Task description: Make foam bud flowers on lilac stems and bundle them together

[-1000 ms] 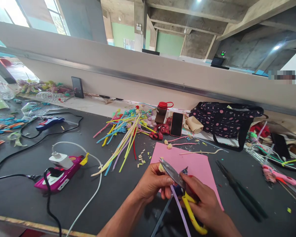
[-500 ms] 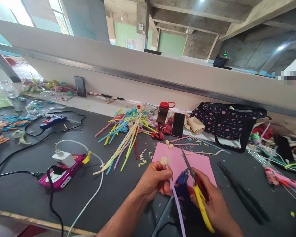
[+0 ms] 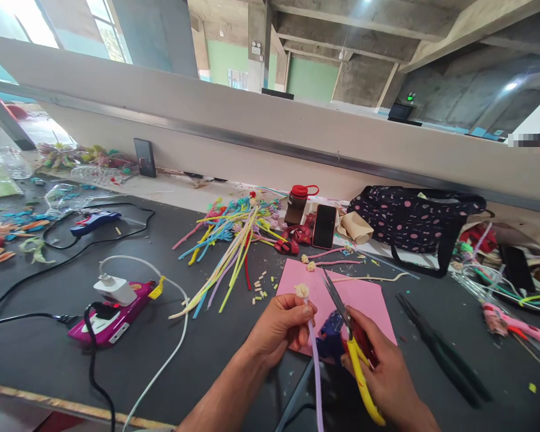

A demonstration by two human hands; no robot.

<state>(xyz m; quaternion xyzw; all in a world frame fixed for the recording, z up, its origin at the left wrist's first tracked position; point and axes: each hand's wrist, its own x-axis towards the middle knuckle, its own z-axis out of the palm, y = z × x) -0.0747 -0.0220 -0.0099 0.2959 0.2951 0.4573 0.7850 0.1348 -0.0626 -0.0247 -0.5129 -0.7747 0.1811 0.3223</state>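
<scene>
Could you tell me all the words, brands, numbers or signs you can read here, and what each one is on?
No text can be read for certain.
Dark bottle with red lid: a pale mark, too small.
Magenta power strip: small pale markings, unreadable.
Lit green sign at the back: too small and blurred.
White fixture on the pillar: any lettering is too small.
</scene>
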